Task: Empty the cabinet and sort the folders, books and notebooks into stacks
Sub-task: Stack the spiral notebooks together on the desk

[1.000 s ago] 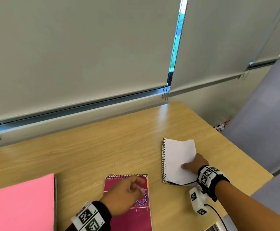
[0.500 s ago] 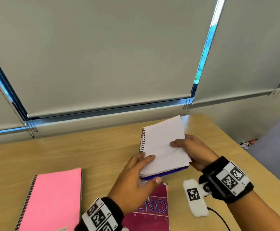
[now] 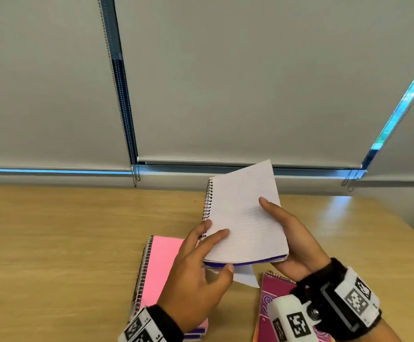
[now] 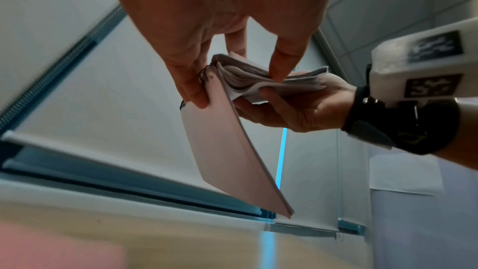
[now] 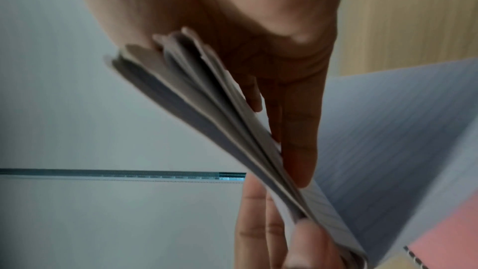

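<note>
Floppy, light notebook (image 3: 246, 218) mid-frame, loose pages sagging. Left hand (image 3: 196, 275) pinching spiral corner, right hand (image 3: 292, 240) cupping the far edge. Best gripped near the spiral.

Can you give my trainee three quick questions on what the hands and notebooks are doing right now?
1. True or false: the white notebook lies flat on the table.
2. Which hands hold it? A) left hand only B) right hand only C) both
3. Fill in: the notebook lying under the left hand has a ____ cover.

Key: 1 false, it is lifted. 2 C. 3 pink, the pink notebook.
</note>
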{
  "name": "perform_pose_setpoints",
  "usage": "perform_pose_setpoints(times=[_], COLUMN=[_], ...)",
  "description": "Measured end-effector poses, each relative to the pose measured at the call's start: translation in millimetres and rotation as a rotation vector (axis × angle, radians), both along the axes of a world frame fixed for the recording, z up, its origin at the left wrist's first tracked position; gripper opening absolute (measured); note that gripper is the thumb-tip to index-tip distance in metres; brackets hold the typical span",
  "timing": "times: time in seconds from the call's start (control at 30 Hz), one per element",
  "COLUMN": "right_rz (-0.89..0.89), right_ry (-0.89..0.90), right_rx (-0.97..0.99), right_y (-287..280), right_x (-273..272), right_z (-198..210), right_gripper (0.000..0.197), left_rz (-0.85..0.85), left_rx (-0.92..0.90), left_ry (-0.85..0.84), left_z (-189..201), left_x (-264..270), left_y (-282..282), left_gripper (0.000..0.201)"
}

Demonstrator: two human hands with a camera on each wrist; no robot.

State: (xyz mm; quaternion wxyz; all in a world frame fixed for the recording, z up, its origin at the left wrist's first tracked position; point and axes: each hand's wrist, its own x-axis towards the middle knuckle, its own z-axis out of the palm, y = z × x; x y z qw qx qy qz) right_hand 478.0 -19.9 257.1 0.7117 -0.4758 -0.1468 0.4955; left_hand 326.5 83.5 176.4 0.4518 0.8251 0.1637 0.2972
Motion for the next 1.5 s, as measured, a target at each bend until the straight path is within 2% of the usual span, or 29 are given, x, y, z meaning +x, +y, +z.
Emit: perform_pose_setpoints(times=[0.2, 0.3, 0.37, 0.4, 0.47, 0.53, 0.73, 0.87, 0.93, 1.0, 1.07, 1.1, 1.17, 1.2, 1.27, 1.3, 1.37, 1.4, 1.5], right_rz=[0.091, 0.154, 0.212, 0.249, 0.279, 0.252, 0.219, 0.134, 0.098, 0.096, 0.097, 0.089, 0.038, -0.012, -0.087, -0.101, -0.115, -0.114, -0.037], right_ry=[-0.034, -0.023, -0.087, -0.17, -0.371, -0.484, -0.415, -0.372, -0.395, -0.393, -0.356, -0.315, -0.185, -0.089, 0.051, 0.098, 0.17, 0.197, 0.236], right_rx=[0.096, 0.203, 0.255, 0.258, 0.244, 0.196, 0.144, 0.123, 0.124, 0.13, 0.133, 0.14, 0.159, 0.162, 0.153, 0.14, 0.065, 0.025, -0.048], right_y=[36, 46, 52, 54, 59, 62, 61, 65, 68, 71, 72, 72, 72, 71, 68, 67, 64, 63, 64], right_x=[-44, -56, -63, -67, -75, -79, -73, -71, -73, -79, -83, -84, -83, -82, -81, -79, -72, -69, -59], right_z=[-4, -17, -26, -30, -36, -40, -41, -39, -40, -41, -44, -46, -54, -58, -67, -72, -81, -81, -81], right_gripper=[0.047, 0.074, 0.089, 0.088, 0.066, 0.048, 0.045, 0.035, 0.037, 0.04, 0.042, 0.04, 0.035, 0.03, 0.023, 0.031, 0.065, 0.072, 0.055], left_rz=[0.065, 0.093, 0.113, 0.117, 0.118, 0.115, 0.121, 0.143, 0.159, 0.187, 0.295, 0.362, 0.444, 0.425, 0.349, 0.315, 0.228, 0.17, -0.048], left_rx=[0.015, 0.001, -0.012, -0.015, -0.007, 0.002, 0.003, 0.02, 0.001, -0.08, -0.184, -0.303, -0.678, -0.854, -1.079, -1.136, -1.208, -1.242, -1.334], left_ry=[0.003, -0.007, -0.035, -0.045, -0.062, -0.077, -0.104, -0.125, -0.148, -0.188, -0.196, -0.218, -0.322, -0.42, -0.583, -0.636, -0.739, -0.778, -0.802], left_z=[2, -2, -4, -4, -4, -3, 2, 6, 10, 9, 9, 9, 14, 18, 27, 29, 32, 33, 40], left_x=[-35, -48, -54, -56, -60, -63, -63, -55, -49, -44, -38, -35, -32, -31, -31, -31, -32, -33, -33], left_y=[33, 46, 53, 55, 59, 61, 64, 61, 58, 56, 57, 59, 66, 69, 73, 75, 80, 83, 82], left_gripper=[0.054, 0.051, 0.049, 0.048, 0.048, 0.047, 0.039, 0.041, 0.043, 0.041, 0.032, 0.035, 0.033, 0.028, 0.03, 0.034, 0.039, 0.04, 0.043])
